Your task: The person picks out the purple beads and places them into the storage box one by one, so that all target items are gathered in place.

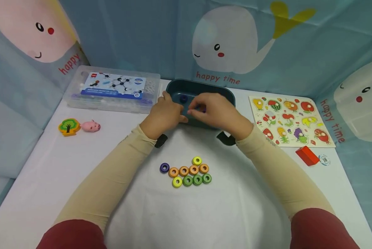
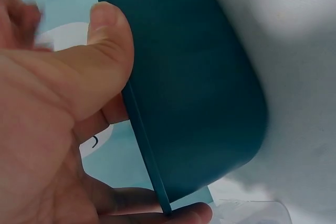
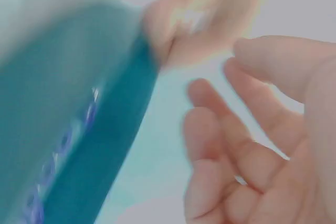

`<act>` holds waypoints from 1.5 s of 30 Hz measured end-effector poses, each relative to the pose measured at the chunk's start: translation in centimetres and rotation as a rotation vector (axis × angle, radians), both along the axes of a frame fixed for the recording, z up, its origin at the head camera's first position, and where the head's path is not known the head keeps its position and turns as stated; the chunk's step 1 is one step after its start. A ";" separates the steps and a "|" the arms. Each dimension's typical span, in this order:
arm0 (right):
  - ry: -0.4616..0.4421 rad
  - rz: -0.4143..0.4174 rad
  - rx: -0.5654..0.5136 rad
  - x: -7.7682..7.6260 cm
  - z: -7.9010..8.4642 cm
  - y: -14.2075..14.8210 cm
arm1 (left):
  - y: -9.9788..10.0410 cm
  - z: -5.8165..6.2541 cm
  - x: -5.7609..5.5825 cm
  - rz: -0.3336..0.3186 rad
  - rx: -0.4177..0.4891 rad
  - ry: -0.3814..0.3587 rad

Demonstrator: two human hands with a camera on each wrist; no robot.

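A dark teal bin (image 1: pixel 206 86) stands at the back of the table. My left hand (image 1: pixel 165 116) grips its left end, the thumb (image 2: pixel 107 40) against the outer wall and other fingers over the rim. Above the bin hovers my right hand (image 1: pixel 218 112), fingers loosely bent, with nothing visible between thumb and fingertips. Inside lie purple rings, one of them (image 1: pixel 183 99) near the left hand; several show blurred in the right wrist view (image 3: pixel 64 140). On the cloth in front are a purple ring (image 1: pixel 164 168), several orange rings (image 1: pixel 184 171), two yellow rings (image 1: pixel 197 160) and three green rings (image 1: pixel 197 179).
A clear plastic case (image 1: pixel 112 88) with a molecule label sits back left. Before it are a tree piece (image 1: pixel 69 127) and a pink pig (image 1: pixel 90 126). At right lie a fruit puzzle board (image 1: pixel 293 121), a red block (image 1: pixel 307 156) and a round white piece (image 1: pixel 324 160).
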State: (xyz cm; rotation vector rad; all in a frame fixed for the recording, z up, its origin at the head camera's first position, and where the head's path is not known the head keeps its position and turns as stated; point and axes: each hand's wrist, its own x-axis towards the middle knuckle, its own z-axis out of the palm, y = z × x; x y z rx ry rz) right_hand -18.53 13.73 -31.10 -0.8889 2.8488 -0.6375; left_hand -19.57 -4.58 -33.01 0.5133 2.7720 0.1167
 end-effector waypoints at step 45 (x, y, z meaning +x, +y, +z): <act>0.133 0.141 0.134 6.7 1.9 -3.1 | -0.2 0.1 0.0 0.018 0.037 -0.016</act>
